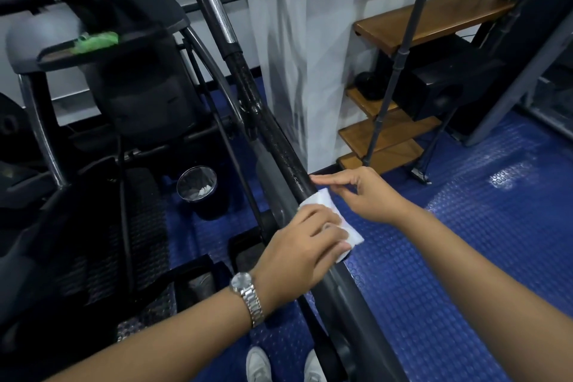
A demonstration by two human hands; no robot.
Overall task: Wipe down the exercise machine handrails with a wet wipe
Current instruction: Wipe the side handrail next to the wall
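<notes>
1. Across the middle of the head view, the left hand [305, 250] lies on the slanting black handrail [279, 139]. Its grip is clamped over a white wet wipe [322, 200], with the fingers curled round wipe and rail together.
2. Just beyond it, the right hand [369, 195] has its grip apart and holds nothing. The index finger is stretched out with its tip touching the handrail above the wet wipe, and the other fingers are loosely curled.
3. Left of the rail, a small round bin [198, 192] stands on the blue floor [465, 257] with crumpled white scraps [205, 191] inside.
4. Higher up, a tray [55, 54] on the machine carries a green cloth [96, 40].
</notes>
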